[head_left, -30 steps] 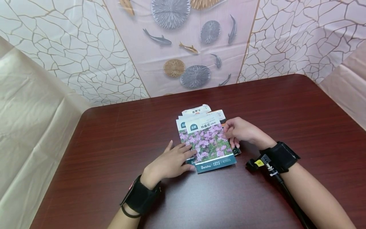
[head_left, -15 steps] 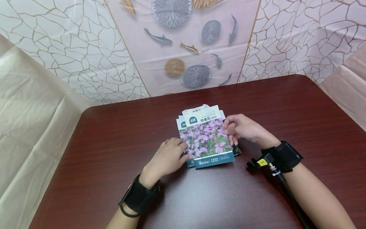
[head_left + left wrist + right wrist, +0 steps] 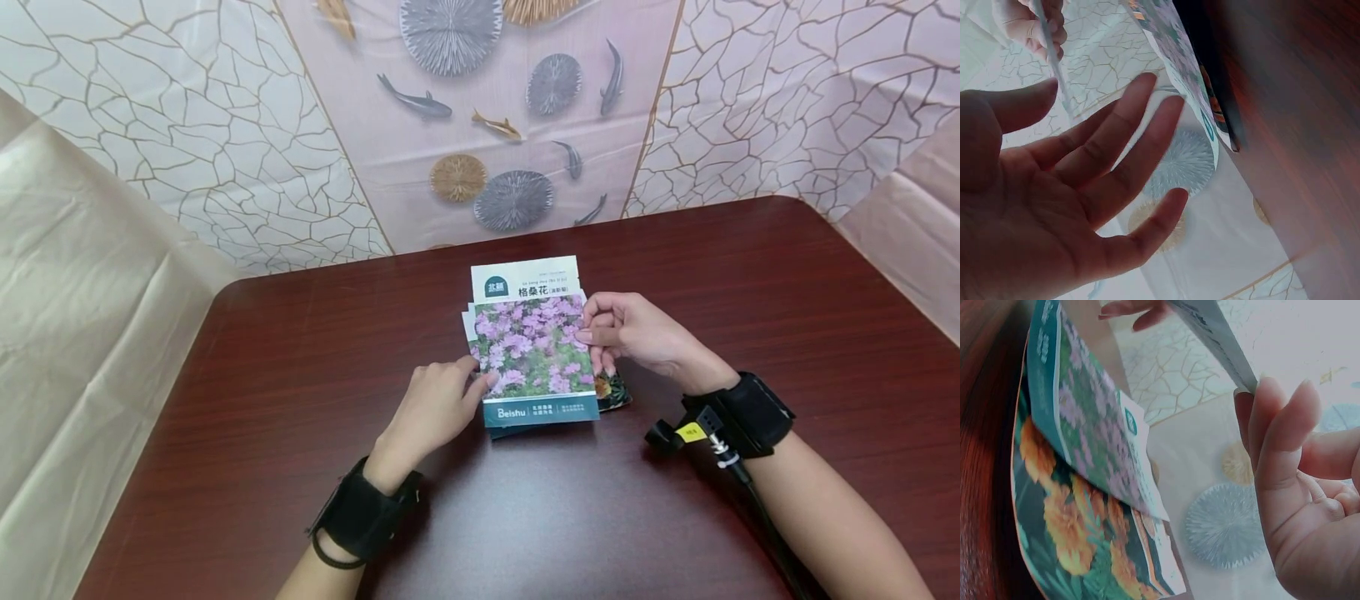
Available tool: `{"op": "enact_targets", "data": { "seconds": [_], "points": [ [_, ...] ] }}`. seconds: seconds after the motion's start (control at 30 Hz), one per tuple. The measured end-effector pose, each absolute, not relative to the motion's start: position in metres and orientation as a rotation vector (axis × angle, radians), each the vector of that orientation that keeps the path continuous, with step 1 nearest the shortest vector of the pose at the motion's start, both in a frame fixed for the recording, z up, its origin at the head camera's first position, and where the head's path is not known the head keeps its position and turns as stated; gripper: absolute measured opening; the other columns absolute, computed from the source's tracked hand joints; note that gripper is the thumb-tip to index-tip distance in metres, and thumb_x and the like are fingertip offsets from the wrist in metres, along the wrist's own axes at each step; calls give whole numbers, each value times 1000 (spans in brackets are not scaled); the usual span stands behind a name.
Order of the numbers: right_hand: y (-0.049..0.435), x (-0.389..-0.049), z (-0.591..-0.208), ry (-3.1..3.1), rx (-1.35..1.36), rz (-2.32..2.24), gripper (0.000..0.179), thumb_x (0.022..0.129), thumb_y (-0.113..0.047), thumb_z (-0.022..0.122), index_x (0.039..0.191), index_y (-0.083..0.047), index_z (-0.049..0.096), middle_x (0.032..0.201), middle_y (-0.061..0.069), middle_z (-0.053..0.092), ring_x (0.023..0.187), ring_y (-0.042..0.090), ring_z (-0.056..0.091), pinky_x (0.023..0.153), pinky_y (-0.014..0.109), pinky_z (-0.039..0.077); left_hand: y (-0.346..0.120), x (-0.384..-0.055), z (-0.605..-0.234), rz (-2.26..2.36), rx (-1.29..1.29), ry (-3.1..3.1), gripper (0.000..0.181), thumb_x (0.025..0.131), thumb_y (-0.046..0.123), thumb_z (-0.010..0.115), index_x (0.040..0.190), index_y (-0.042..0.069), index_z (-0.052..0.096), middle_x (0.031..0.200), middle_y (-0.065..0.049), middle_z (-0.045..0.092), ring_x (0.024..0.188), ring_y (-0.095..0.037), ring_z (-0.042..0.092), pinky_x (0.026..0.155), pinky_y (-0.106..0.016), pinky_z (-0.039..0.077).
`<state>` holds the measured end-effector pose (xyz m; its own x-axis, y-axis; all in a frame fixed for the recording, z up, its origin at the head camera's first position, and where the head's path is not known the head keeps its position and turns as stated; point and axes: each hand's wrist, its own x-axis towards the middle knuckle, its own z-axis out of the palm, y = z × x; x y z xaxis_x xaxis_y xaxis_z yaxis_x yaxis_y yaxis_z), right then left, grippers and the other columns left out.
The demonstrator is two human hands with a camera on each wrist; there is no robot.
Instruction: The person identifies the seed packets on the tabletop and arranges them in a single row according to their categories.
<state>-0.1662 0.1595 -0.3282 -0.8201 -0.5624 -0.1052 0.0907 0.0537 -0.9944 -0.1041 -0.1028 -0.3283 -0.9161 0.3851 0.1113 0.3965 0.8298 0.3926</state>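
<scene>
Right hand [image 3: 643, 337] pinches a rectangular, purple-flowered paper packet [image 3: 534, 346] above the dark-red wooden table [image 3: 300, 375], long axis and white header [image 3: 536, 277] pointing away from the person; the left hand [image 3: 431, 412], fingers relaxed, touches its left edge. An orange-flowered packet [image 3: 1063, 519] lies beneath.

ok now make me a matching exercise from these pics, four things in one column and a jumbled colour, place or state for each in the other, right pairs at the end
Things
1. raised pink-flower packet
2. marigold packet
3. tabletop
4. yellow tag

Colour, place or state
A. dark reddish brown
B. partly covered by the lower pink-flower packet
C. beside the right wristband
D. pinched at its edge by the right hand

Right pairs
1-D, 2-B, 3-A, 4-C
</scene>
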Motion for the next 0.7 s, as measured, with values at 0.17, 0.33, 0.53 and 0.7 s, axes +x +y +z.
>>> {"op": "enact_targets", "data": {
  "seconds": [0.17, 0.33, 0.53, 0.7],
  "points": [
    [158, -164, -326, 1849, -463, -1845, 8, 91, 6, 49, 88, 5, 42, 64, 11, 59, 51, 20, 58, 45, 28, 48, -103, -104, -325, -948, -608, -2892, 19, 91, 21, 58, 90, 3, 59, 55, 3, 40, 47, -9, 35, 48, -22, 32],
    [156, -164, -327, 1838, -449, -1853, 7, 91, 6, 48, 87, 3, 43, 65, 13, 59, 53, 21, 59, 46, 29, 49, -102, -103, -322, -1074, -578, -2807, 15, 90, 16, 60, 80, 5, 56, 59, 2, 48, 49, -9, 36, 47, -22, 31],
    [156, -163, -327, 1826, -481, -1841, 6, 92, 5, 48, 88, 3, 44, 68, 15, 60, 58, 26, 62, 50, 33, 51, -102, -103, -321, -1169, -527, -2751, 14, 89, 12, 60, 78, 4, 56, 57, 3, 42, 46, -7, 32, 44, -20, 25],
    [156, -163, -327, 1858, -512, -1810, 8, 90, 4, 51, 95, 8, 45, 73, 19, 61, 63, 31, 63, 56, 38, 53, -104, -103, -321, -1171, -514, -2738, 12, 89, 11, 60, 80, 4, 56, 57, 3, 41, 44, -7, 31, 43, -21, 25]
  ]
}}
